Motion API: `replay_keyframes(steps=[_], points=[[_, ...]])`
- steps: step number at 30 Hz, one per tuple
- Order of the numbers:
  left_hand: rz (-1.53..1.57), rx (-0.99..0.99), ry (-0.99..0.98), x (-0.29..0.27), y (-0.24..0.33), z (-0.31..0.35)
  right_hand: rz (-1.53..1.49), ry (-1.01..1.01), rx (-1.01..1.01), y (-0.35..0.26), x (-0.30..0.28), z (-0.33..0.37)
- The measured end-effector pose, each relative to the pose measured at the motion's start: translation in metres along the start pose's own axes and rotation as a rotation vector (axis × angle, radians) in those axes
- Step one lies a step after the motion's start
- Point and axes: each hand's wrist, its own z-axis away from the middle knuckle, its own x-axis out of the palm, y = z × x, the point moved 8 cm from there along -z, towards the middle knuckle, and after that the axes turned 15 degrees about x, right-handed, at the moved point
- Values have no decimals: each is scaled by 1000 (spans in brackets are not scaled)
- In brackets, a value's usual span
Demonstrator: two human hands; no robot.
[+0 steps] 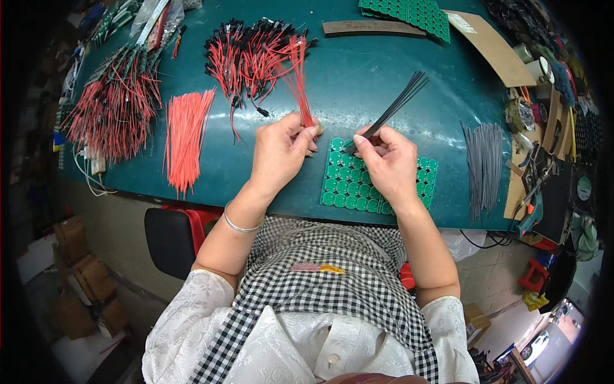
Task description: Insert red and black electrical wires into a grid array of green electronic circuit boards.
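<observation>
Holding: I see the left hand [279, 152] pinched shut on a thin bundle of red wires [299, 77], thumb and fingertips closed on the bundle's lower end; the strands rise straight up and away from the knuckles.
Right hand: my view shows the right hand [385, 160] clamped on a bundle of black wires [398, 104], which fan out up and to the right from the fingertips.
Between the hands: the two hands sit just beside each other, thumbs turned toward one another; I cannot tell whether they touch.
Under the hands: a green cell-holder panel [345, 182] with rows of round sockets lies flat on the dark green table [358, 70], directly beneath the right hand and just right of the left wrist.
Left of the left hand: a loose sheaf of bare red wires [185, 137] lies near, and farther out a big heap of red-and-black leads [115, 105].
Beyond the left hand: a pile of red leads with black connectors [246, 54] lies past the fingertips, where the held red wires reach it.
Right of the right hand: a sheaf of grey wires [484, 163] lies well apart, near the table's cluttered edge.
Wrist: a silver bangle [236, 224] circles the left forearm.
</observation>
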Motion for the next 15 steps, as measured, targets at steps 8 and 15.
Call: replay_keyframes(steps=[8, 15], points=[[199, -41, 46, 6, 10, 9, 192, -50, -162, -21, 13, 5], [15, 114, -8, 24, 19, 13, -16, -41, 53, 2, -5, 3]])
